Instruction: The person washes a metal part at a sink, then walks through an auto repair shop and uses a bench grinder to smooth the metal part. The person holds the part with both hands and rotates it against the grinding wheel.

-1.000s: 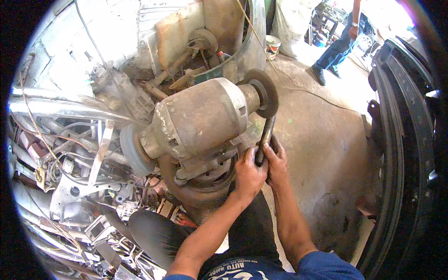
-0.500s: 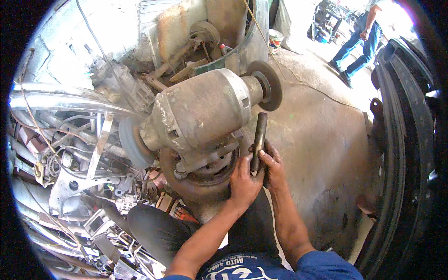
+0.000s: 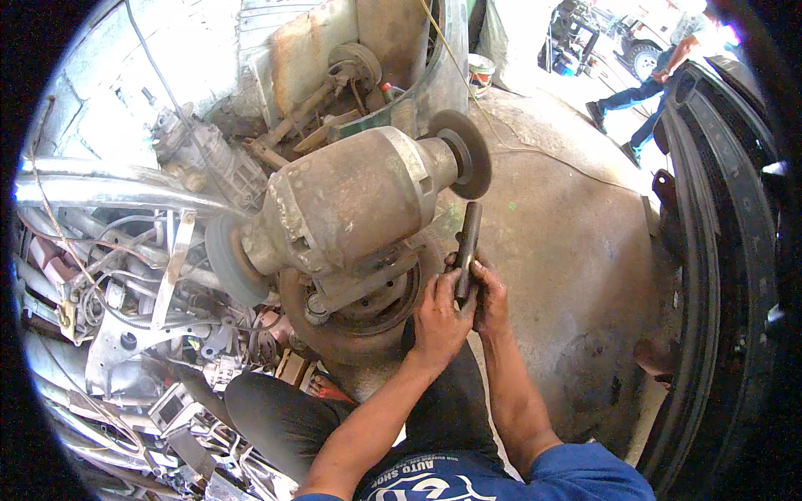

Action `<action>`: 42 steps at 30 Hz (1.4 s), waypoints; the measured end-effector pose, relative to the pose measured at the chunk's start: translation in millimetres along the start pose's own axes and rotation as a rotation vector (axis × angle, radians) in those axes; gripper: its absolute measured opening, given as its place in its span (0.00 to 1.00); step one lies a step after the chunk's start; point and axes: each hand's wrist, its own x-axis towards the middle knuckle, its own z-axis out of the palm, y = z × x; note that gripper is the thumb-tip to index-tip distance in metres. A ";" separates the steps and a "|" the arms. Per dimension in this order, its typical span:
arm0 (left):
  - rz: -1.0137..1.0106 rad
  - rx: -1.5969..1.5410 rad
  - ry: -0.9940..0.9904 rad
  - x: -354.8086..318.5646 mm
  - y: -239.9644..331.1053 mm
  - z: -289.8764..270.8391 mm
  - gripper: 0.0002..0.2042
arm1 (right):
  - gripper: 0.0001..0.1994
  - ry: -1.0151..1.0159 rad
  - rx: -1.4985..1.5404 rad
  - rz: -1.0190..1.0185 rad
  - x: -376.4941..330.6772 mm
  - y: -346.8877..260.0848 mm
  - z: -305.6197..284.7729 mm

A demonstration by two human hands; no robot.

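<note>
A dark metal rod (image 3: 467, 240) stands nearly upright in front of me, gripped at its lower end by both hands. My left hand (image 3: 440, 317) wraps it from the left and my right hand (image 3: 491, 296) from the right. The rod's upper end sits just below the dark grinding wheel (image 3: 468, 154) on the right end of a worn bench grinder (image 3: 351, 204), with a small gap between them. A paler wheel (image 3: 230, 260) is on the grinder's left end. The grinder rests on a rusty round base (image 3: 351, 321).
Scrap metal, wires and machine parts (image 3: 125, 292) crowd the left. Rusty parts and a panel (image 3: 334, 67) lie behind the grinder. A stained concrete floor (image 3: 560, 250) spreads to the right, bordered by a black curved frame (image 3: 718, 250). A person in blue trousers (image 3: 647, 92) walks far back right.
The rod has come down and away from the right grinding wheel, and both hands have drawn slightly back toward me. The person in the background has moved to the right.
</note>
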 end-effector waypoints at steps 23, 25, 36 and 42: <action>-0.791 -1.175 -0.120 27.2 -32.4 15.0 0.10 | 0.17 0.163 -0.071 0.018 34.3 -8.1 10.2; -0.796 -1.226 -0.123 28.1 -33.6 18.6 0.10 | 0.17 0.135 -0.114 0.021 37.4 -7.2 8.5; -0.843 -1.259 -0.107 27.6 -31.8 18.3 0.10 | 0.13 0.314 -0.204 -0.065 40.8 1.6 17.1; -0.792 -1.232 -0.165 19.3 -30.5 19.0 0.11 | 0.12 0.315 -0.236 -0.134 30.8 2.8 11.0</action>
